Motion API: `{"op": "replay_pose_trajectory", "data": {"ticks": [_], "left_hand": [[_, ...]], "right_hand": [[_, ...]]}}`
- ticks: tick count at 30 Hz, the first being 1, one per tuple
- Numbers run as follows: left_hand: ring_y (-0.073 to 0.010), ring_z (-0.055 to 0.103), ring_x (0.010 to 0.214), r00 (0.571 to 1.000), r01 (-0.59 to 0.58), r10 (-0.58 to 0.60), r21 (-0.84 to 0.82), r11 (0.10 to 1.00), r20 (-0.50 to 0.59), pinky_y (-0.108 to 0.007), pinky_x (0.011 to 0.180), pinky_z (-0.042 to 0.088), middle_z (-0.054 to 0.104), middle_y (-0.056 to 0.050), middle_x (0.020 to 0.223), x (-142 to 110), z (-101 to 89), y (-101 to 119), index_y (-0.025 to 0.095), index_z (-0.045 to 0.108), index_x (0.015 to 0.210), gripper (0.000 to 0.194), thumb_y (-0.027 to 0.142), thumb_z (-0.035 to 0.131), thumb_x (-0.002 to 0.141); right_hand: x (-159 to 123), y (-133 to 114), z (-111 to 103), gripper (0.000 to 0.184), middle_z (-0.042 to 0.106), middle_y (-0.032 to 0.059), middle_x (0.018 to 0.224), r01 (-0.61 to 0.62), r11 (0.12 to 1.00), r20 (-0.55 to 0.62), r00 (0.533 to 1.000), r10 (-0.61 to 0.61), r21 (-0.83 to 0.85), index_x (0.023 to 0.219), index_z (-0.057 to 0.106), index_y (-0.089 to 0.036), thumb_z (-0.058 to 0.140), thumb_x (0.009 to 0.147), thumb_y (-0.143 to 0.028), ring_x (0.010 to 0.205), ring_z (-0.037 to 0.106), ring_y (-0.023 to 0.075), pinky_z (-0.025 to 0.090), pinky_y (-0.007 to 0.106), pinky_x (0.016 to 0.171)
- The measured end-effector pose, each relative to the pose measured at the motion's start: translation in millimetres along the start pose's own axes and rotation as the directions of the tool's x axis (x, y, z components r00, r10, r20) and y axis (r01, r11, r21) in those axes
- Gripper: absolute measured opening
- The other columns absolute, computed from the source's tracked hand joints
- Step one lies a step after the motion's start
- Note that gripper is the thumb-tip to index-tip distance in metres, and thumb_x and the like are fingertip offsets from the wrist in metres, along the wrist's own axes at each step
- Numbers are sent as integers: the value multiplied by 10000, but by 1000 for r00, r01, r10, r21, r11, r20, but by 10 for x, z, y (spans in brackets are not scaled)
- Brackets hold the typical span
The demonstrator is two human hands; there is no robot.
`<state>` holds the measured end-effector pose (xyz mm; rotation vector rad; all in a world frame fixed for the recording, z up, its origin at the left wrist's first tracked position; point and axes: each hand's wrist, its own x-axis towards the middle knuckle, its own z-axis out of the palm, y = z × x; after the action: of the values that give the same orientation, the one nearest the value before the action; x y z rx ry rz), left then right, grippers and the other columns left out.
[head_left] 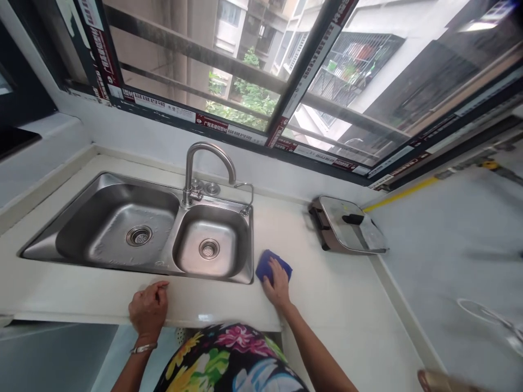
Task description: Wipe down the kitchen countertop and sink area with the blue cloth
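My right hand [279, 283] presses a folded blue cloth [266, 262] against the white countertop [322, 288], just right of the sink. Its fingers lie over the cloth, which sticks out to both sides of them. My left hand [150, 306] rests at the counter's front edge, below the sink, with its fingers curled in and nothing visible in them. A silver bracelet circles that wrist. Nearest to both hands is the steel double-bowl sink [166, 261], its large bowl on the left and its small one on the right.
A curved faucet [210, 146] rises behind the bowls, beside a thin wire-like spout [250, 190]. An electric pan with a glass lid [345, 226] stands at the back right against the wall. Behind the counter runs a dark-framed window [229, 133]. A blurred brown object [445, 381] shows at lower right.
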<state>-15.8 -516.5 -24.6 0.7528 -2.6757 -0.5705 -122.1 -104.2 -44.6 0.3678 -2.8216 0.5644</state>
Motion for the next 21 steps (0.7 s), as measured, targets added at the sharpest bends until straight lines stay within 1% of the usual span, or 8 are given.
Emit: {"op": "replay_pose_trajectory", "data": {"ticks": [6,8,11,13,14,16,18,21], "left_hand": [[-246,541,808,998,-62,62,-51,997,1,-340,720,324,675,-77,745,-8,19,-30,195,776,952,338,229,439,939],[-242,550,809,997,-74,73,-63,995,-12,-343,730,331,719,-67,798,-20,18,-32,210,775,939,322,217,454,929],[-237,561,814,991,-115,109,-76,990,-73,-348,747,340,760,-40,877,-43,22,-42,227,772,909,297,200,476,913],[-236,564,808,985,-146,137,-74,987,-109,-349,743,340,765,-28,877,-58,32,-54,233,770,903,284,195,488,907],[-236,565,802,982,-158,149,-71,985,-116,-349,736,337,766,-25,870,-64,39,-61,235,769,904,281,193,491,906],[-236,565,787,981,-161,153,-62,985,-122,-350,724,332,766,-23,856,-73,55,-73,236,768,902,279,190,493,904],[-237,563,781,981,-157,150,-55,986,-121,-350,729,334,768,-20,856,-77,68,-81,235,768,905,276,192,495,904],[-230,562,772,982,-165,158,-57,985,-106,-343,745,345,771,-14,860,-74,71,-79,234,768,894,276,199,495,906]], "right_hand": [[-70,-35,-94,528,593,171,1361,-167,983,-116,978,174,71,1408,426,-170,407,935,-403,1258,557,301,434,547,1083],[-31,-54,-111,593,567,178,1393,-171,984,-120,977,176,54,1455,370,-162,431,915,-400,1264,549,306,453,540,1065],[89,-72,-159,700,449,175,1516,-100,995,-124,988,96,-23,1519,270,-177,461,868,-352,1377,447,323,404,569,1109],[214,-68,-207,735,385,156,1569,-22,997,-51,999,18,-77,1528,264,-189,457,825,-278,1427,386,317,367,566,1142],[288,-62,-230,749,377,144,1578,22,995,27,999,-19,-99,1525,278,-188,450,798,-238,1441,367,306,354,550,1156],[448,-44,-269,766,409,118,1564,102,986,215,974,-72,-129,1501,338,-183,438,741,-172,1453,349,280,334,508,1178],[606,-26,-289,754,468,103,1523,144,978,342,936,-85,-149,1453,417,-185,435,700,-140,1448,353,271,309,497,1189],[786,4,-304,691,564,115,1412,163,976,394,914,-96,-141,1386,492,-192,448,698,-137,1366,443,276,270,534,1191]]}}
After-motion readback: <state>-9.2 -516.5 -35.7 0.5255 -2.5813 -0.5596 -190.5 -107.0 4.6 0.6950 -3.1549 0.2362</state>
